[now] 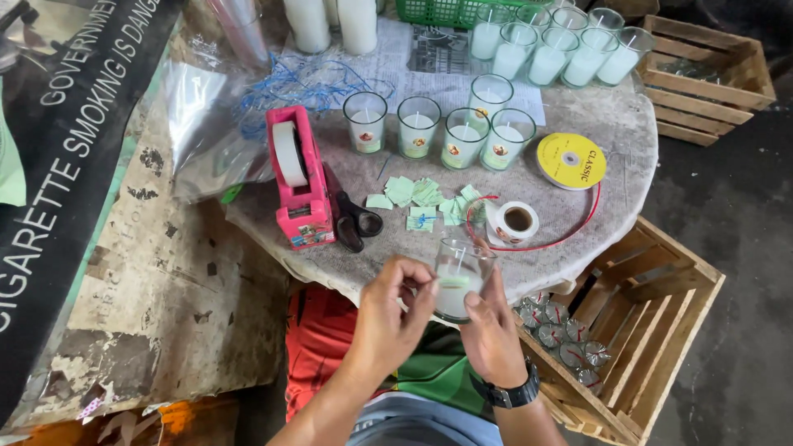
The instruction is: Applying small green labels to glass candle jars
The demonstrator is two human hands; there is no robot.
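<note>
A: Candle glass (460,277) sits at the near table (611,140) edge, gripped from below by the right hand (493,330), fingers closed around its base.

B: And the left hand (388,318)?

A: It pinches a small green paper label (453,282) against the glass wall. I'd hold the glass steady and press the label flat and level.

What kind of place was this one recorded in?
Probably a small, makeshift candle workshop. A worn round table holds rows of glass candles, a pink tape dispenser and cut green labels; wooden crates stand beside it. The right hand holds one candle glass.
</note>
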